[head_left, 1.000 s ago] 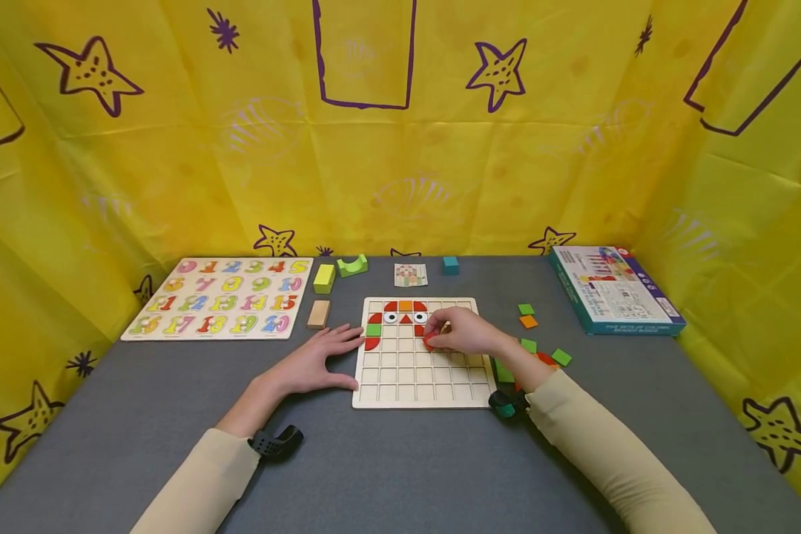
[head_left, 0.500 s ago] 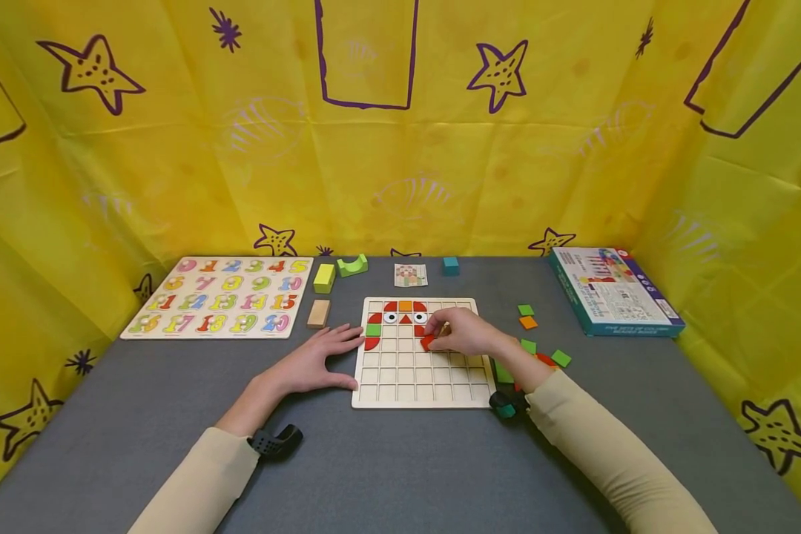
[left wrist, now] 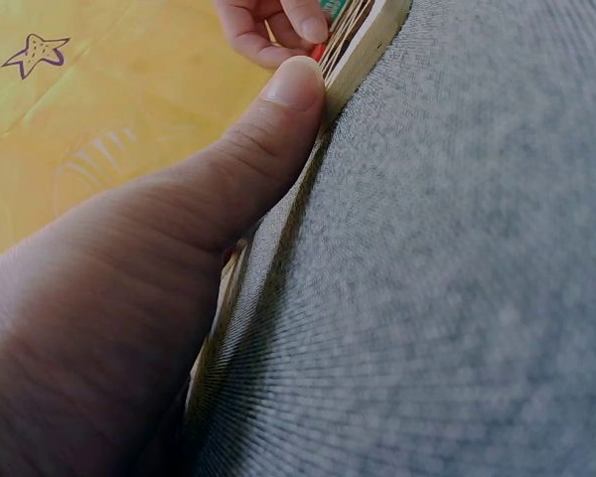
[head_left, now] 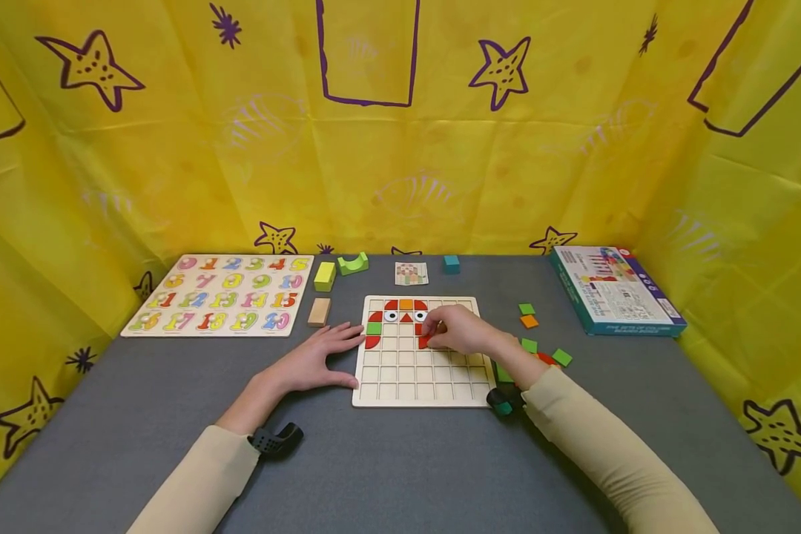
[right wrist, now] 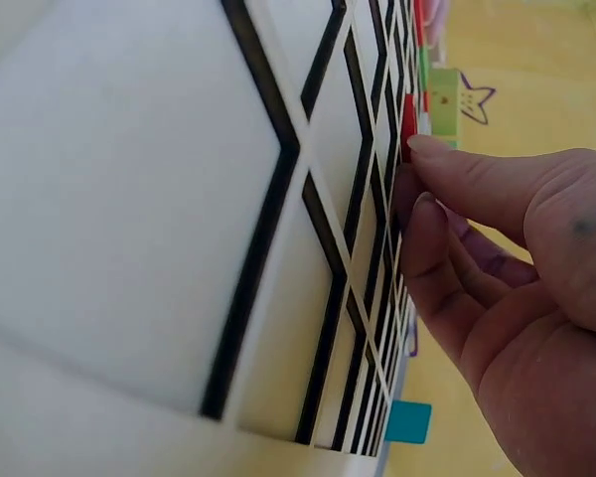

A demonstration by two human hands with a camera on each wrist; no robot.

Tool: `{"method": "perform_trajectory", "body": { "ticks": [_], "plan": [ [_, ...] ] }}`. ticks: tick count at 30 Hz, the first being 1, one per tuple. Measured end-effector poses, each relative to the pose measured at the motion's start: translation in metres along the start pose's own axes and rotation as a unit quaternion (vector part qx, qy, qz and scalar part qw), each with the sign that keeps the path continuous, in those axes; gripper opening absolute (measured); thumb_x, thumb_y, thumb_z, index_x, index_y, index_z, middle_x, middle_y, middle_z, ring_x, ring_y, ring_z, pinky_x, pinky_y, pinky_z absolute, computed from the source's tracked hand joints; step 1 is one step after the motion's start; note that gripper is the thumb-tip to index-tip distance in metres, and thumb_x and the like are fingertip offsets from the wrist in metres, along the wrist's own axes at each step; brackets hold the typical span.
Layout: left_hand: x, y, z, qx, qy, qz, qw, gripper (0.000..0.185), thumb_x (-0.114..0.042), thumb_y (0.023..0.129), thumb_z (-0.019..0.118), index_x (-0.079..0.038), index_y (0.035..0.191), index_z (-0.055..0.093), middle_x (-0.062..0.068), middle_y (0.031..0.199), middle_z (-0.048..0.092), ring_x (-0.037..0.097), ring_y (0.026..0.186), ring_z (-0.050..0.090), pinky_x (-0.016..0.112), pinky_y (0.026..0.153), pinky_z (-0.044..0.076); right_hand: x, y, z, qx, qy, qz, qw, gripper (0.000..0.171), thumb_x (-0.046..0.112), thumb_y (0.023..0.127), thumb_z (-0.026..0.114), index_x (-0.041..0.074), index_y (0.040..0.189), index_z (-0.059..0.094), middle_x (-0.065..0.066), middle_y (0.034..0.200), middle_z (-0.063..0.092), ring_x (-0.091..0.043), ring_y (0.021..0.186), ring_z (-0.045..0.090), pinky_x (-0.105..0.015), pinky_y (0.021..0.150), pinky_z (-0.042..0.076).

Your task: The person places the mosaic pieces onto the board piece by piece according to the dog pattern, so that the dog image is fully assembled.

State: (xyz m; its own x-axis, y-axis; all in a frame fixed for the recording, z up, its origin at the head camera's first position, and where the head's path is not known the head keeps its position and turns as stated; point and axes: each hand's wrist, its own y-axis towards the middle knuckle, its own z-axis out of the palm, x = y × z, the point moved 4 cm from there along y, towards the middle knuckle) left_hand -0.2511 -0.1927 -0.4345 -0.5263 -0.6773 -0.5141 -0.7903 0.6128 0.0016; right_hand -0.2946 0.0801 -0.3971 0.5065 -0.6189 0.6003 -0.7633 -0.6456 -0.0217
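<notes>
Since the earlier frame we note the right hand (head_left: 463,331) has drawn its pinched red tile (head_left: 426,340) slightly back over the grid board (head_left: 418,386). The left hand (head_left: 317,361) lies flat, fingers straight, against the board's edge. The grey desk (head_left: 387,467) is enclosed by yellow star-printed sheeting (head_left: 173,163).

- The left hand (head_left: 312,362) lies flat, palm down, fingers straight and spread, thumb stretched forward.
- The right hand (head_left: 463,331) is curled, its fingertips (right wrist: 424,149) pinched together and pointing down.
- Both forearms wear beige sleeves.
</notes>
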Motion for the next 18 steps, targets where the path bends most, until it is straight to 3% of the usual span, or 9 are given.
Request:
{"method": "perform_trajectory", "body": {
  "ticks": [18],
  "plan": [
    [-0.0016,-0.0001,-0.0016,-0.004,0.003,0.010,0.9999,0.092,-0.059,0.081,0.077,-0.010,0.153,0.045,0.005,0.162,0.034,0.036,0.151,0.020,0.058,0.120,0.010,0.0080,0.0015,0.0001,0.001,-0.016,-0.039,0.999,0.008,0.001,0.089,0.076,0.006,0.095,0.072,0.001,0.091,0.066,-0.014,0.081,0.060,-0.029,0.078,0.053]
  ]
}}
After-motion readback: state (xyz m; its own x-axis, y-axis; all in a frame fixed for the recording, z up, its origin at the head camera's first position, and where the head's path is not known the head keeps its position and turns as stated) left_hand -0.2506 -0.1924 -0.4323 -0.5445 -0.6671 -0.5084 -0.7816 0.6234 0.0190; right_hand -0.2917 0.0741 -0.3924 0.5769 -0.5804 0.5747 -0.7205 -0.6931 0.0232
